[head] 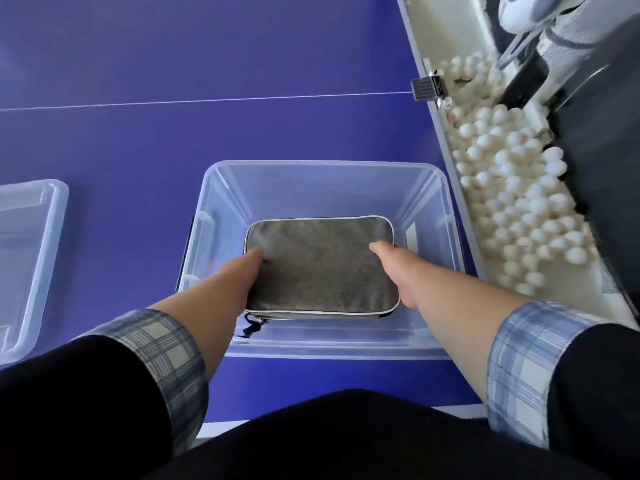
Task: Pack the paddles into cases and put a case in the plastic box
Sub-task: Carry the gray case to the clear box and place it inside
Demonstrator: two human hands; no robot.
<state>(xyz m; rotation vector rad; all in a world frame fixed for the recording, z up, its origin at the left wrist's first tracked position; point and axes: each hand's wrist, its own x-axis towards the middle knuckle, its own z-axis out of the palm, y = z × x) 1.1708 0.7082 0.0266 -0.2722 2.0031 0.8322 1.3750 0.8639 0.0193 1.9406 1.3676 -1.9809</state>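
Case: grey fabric, lying flat inside the plastic box on the worktop; I cannot tell if it touches bottom.
Left hand: I grip the left edge, thumb on top.
Right hand: I grip the right edge.
Handling: I judge it light, padded, fairly stiff and not slippery; the side edges suit best.

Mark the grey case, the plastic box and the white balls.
grey case [322, 265], head view, middle of its top face.
plastic box [322, 164], head view, far rim.
white balls [512, 202], head view, middle of the pile.
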